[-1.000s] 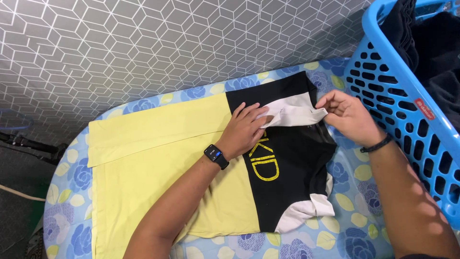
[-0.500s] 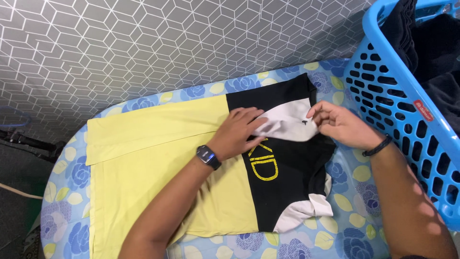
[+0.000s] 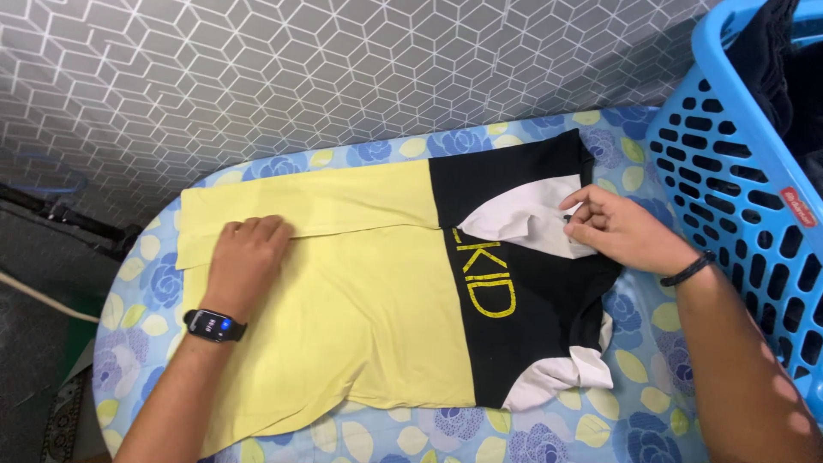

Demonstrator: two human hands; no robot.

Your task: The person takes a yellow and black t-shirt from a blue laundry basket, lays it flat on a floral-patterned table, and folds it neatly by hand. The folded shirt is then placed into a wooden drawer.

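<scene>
Pressing flat-fingered, left hand [image 3: 244, 261] holds the shirt [image 3: 377, 283]; right hand [image 3: 613, 231] seemingly pinches its white sleeve [image 3: 523, 219].

The left hand [image 3: 247, 261] lies flat, palm down, on the yellow lower part of a yellow-and-black cotton T-shirt [image 3: 377, 291] spread over a blue floral padded board [image 3: 639, 343]. The right hand [image 3: 613, 230] pinches the folded white sleeve [image 3: 523, 219], with a blue perforated plastic laundry basket [image 3: 729, 189] just beyond it.
</scene>
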